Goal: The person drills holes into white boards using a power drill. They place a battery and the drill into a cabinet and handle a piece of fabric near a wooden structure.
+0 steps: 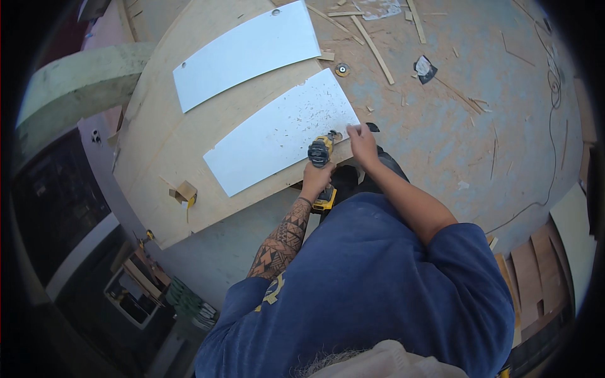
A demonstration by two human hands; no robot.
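Observation:
My left hand (316,181) is wrapped round the grip of a yellow and black cordless drill (320,150). The drill's front end meets the near right corner area of a white curved panel (252,146), beside a round hole. Dark shavings are scattered over the right half of that panel. By its right corner is my right hand (363,146), fingers curled together close to the edge; whether they pinch anything is too small to see. Beyond lies a second white curved panel (249,53), with a round hole near each end of its far edge.
Both panels rest on a plywood worktop (148,183). A small open cardboard box (184,191) and a yellow tape measure sit at its left. Wood strips (373,50), a small round disc (342,69) and a cable (550,138) lie on the dusty floor.

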